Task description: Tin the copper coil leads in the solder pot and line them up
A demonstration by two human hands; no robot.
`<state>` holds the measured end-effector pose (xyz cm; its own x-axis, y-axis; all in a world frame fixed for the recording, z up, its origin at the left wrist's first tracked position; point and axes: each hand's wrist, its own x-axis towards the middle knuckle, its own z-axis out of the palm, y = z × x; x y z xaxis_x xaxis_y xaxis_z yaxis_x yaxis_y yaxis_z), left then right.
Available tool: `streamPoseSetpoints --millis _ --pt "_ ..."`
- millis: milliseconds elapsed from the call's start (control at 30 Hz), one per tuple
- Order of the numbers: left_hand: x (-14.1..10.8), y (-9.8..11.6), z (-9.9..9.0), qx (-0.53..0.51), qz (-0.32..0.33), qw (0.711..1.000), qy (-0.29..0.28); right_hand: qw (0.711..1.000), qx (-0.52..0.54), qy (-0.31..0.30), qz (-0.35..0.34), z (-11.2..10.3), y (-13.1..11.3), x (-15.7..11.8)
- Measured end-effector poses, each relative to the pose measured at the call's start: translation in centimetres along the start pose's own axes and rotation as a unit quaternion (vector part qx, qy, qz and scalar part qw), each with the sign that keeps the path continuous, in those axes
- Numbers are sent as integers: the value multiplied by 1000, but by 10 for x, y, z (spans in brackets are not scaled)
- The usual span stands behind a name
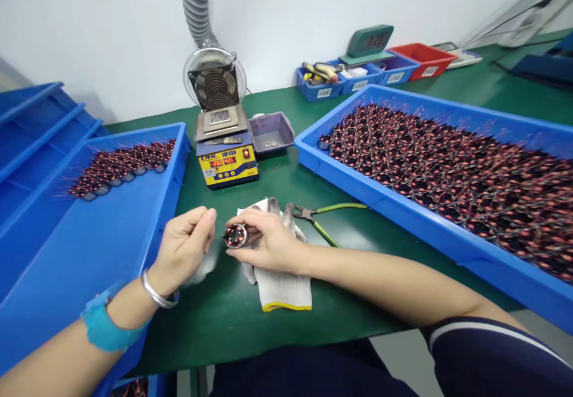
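Note:
My right hand (273, 243) grips a small round motor stator (235, 236), with copper windings showing inside its metal ring, above the green table. Just left of it, my left hand (185, 243) is closed, thumb pressed to the curled fingers; whether a fine wire is pinched there I cannot make out. Under my right hand lies a white work glove (285, 289) with grey fingertips and a yellow hem. Green-handled cutting pliers (320, 217) rest spread on the table beside the glove.
A blue tray (430, 218) packed with wound stators stands right; another blue tray (111, 230) holds several at its far end. Between them sit a yellow-fronted solder pot (228, 161) below an exhaust hose (196, 3), and a grey bin (272, 131). Small blue bins (320, 91) line the back.

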<state>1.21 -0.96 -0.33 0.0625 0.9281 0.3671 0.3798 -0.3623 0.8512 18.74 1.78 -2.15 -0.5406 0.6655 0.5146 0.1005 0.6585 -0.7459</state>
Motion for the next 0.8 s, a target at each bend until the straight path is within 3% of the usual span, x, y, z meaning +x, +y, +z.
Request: streamPoseSetpoints --millis 100,167,267,367,467,533,733,800 --pt "5 -3 -5 -121 43 982 136 998 40 -6 41 1 0 0" --pt "8 -8 -8 -178 58 968 166 995 75 -9 69 1 1 0" --pt "8 -16 -9 -176 27 981 82 992 88 -4 86 1 3 0" --pt "4 -19 -7 -102 -3 994 -25 996 51 10 71 0 3 1" --pt "0 -15 -3 -6 -4 998 -68 998 11 2 57 -1 2 2" --pt "-1 -11 -1 17 18 999 -40 999 -7 -4 50 -1 0 3" --pt "-1 -3 -3 4 83 985 153 999 -9 4 32 1 -7 7" --pt "0 -6 -5 -35 84 977 191 999 -25 7 27 2 -9 7"
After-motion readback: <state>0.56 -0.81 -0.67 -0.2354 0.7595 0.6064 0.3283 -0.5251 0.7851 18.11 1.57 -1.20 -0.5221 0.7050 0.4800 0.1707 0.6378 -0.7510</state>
